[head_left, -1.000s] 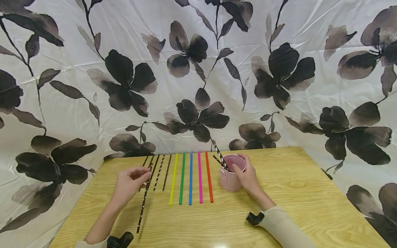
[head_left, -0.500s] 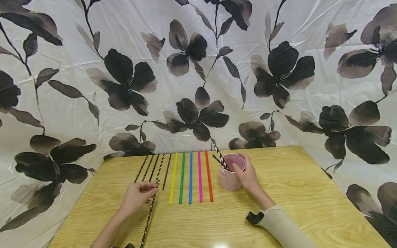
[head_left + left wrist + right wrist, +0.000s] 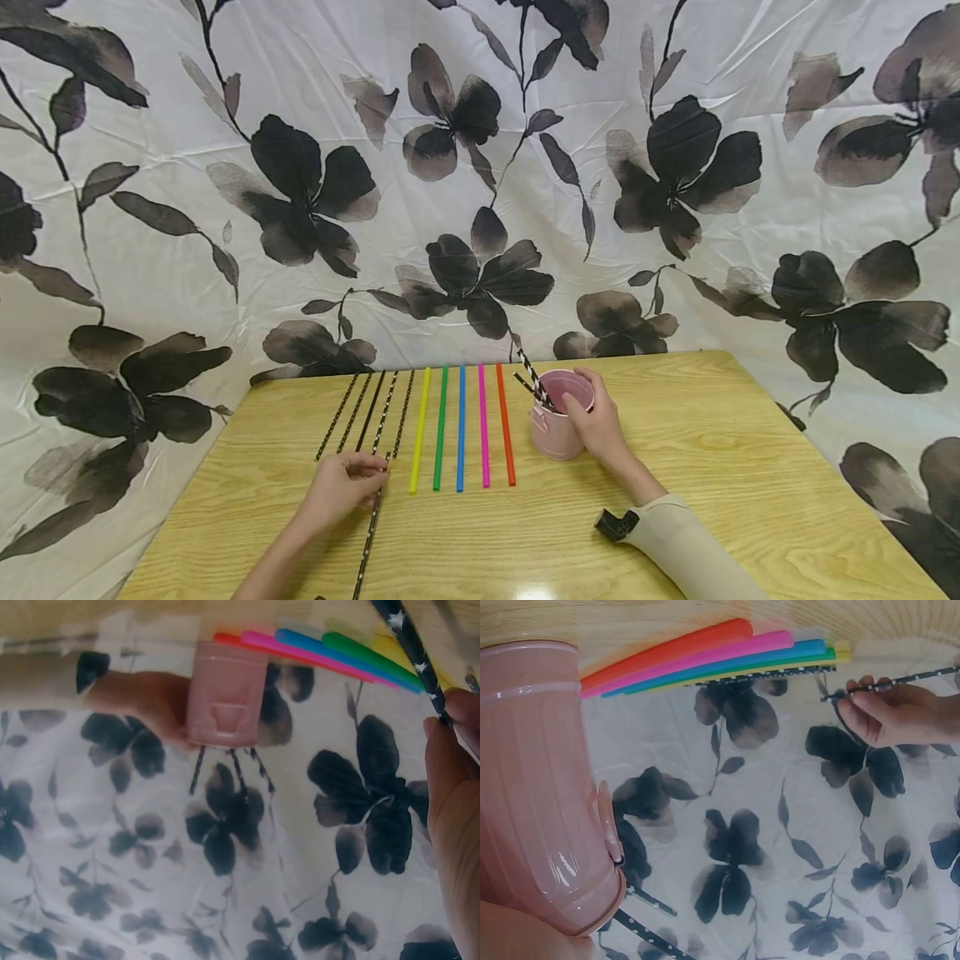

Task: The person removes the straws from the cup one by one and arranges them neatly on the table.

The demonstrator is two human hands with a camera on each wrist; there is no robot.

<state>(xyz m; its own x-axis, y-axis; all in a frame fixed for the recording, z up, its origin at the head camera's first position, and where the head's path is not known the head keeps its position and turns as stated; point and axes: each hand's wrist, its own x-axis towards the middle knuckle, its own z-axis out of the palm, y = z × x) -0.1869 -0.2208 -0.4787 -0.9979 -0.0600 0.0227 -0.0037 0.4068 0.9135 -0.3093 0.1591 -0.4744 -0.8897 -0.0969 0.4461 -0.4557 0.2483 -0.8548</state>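
Note:
My left hand [image 3: 341, 493] pinches a black straw [image 3: 370, 533] near its far end, between thumb and fingers. White star shapes show on that straw [image 3: 409, 641] in the left wrist view. The held straw slants toward the near table edge, over the wood. At the right, my right hand [image 3: 603, 425] grips the rim of a pink bucket [image 3: 553, 437], thumb inside and fingers around the outer side. A few black-and-white straws [image 3: 531, 375] stand tilted in the bucket, leaning left. The bucket [image 3: 536, 765] fills the left of the right wrist view.
Several black patterned straws [image 3: 364, 414] lie in a row beyond my left hand. Right of them lie a yellow straw [image 3: 420, 433], a green straw [image 3: 440, 433], a blue straw [image 3: 461, 433], a pink straw [image 3: 483, 433] and a red straw [image 3: 506, 433]. A floral cloth [image 3: 555, 250] hangs behind the wooden table [image 3: 750, 467].
My left hand has moved right and nearer to me with the black straw, away from the row of patterned straws. My right hand and the bucket stay in place.

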